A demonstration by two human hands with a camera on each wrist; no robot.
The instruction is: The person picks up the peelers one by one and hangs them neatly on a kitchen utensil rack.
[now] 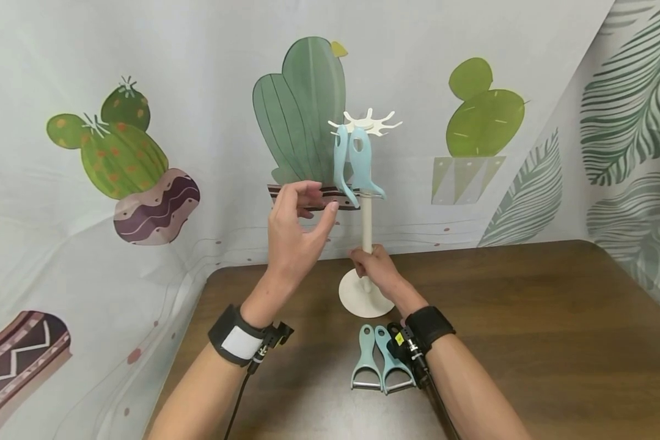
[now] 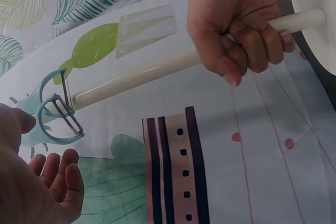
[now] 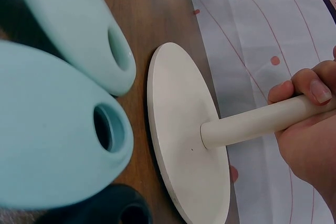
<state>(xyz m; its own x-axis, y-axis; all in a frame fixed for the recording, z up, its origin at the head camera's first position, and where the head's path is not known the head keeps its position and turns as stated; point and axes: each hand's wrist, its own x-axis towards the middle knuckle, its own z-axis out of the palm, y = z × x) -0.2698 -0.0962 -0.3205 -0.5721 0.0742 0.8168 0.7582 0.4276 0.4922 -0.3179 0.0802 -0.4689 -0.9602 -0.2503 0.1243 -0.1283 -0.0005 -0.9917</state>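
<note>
A cream stand with a round base (image 1: 354, 302), an upright pole (image 1: 366, 223) and a ring of prongs (image 1: 367, 124) on top stands on the table. Two light blue peelers (image 1: 361, 160) hang from its prongs, blade ends down. Just left of them is my left hand (image 1: 294, 235), thumb and fingers spread apart and holding nothing. My right hand (image 1: 378, 266) grips the pole low down, above the base; the right wrist view shows its fingers (image 3: 304, 83) wrapped round it.
Two more light blue peelers (image 1: 366, 351) lie on the brown table (image 1: 528, 336) in front of the base. Beside them a dark handle (image 3: 123, 203) with a hole shows in the right wrist view. A cactus-printed cloth (image 1: 214, 153) hangs behind the table.
</note>
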